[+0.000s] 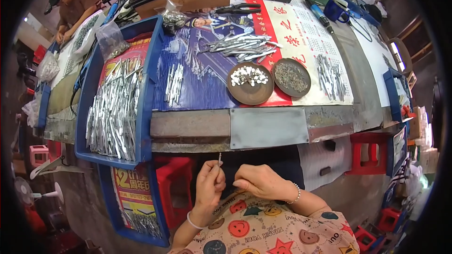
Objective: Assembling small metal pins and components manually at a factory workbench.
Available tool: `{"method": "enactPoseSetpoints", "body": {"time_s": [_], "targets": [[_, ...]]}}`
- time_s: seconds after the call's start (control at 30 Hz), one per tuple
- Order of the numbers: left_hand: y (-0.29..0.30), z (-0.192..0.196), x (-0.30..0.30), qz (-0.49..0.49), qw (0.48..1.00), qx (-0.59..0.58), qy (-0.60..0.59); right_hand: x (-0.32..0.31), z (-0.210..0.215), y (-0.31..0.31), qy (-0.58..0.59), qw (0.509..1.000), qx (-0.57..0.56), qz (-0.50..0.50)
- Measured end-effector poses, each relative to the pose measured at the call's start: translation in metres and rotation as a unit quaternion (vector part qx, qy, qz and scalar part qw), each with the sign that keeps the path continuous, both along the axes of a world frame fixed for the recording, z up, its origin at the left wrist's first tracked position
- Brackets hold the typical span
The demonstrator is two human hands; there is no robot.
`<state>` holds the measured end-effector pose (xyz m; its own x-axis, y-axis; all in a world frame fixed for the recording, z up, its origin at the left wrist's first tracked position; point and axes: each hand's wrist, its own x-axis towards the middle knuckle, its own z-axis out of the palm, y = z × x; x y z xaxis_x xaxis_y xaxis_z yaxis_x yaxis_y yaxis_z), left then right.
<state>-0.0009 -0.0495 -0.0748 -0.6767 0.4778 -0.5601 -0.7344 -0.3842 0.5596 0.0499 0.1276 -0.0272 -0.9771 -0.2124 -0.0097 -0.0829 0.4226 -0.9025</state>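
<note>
My left hand (209, 182) is closed, with a thin silvery metal strip (220, 157) upright between thumb and fingers. It is in front of the table's near edge, above my lap. Beside it, my right hand (263, 181) is curled shut; whatever it may hold is hidden. On the table beyond lie a round brown dish (249, 98) with small white discs and a second brown dish (297, 94) with tiny dark parts. A heap of metal strips (245, 47) lies behind them. Smaller groups of strips are at the left (174, 84) and right (331, 77).
A blue tray (146, 127) full of metal strips overhangs the table edge at left. A flat metal plate (268, 127) covers the front edge. Pliers (238, 9) lie farther back. A red stool (174, 188) stands below. Another person (77, 7) works at far left.
</note>
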Motion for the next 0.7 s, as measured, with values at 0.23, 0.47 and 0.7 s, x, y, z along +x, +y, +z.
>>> {"method": "enactPoseSetpoints", "body": {"time_s": [0.23,0.47,0.7], "targets": [[0.014,0.031,0.023,0.014,0.981,-0.033,0.189,-0.002,0.002,-0.004,0.037,0.996,-0.057,-0.065],[0.023,0.032,0.039,0.01,0.951,-0.035,0.308,-0.003,-0.01,-0.011,0.165,0.973,-0.091,-0.137],[0.032,0.021,0.049,0.011,0.933,-0.075,0.353,-0.005,-0.022,-0.01,0.299,0.939,0.029,-0.168]]}}
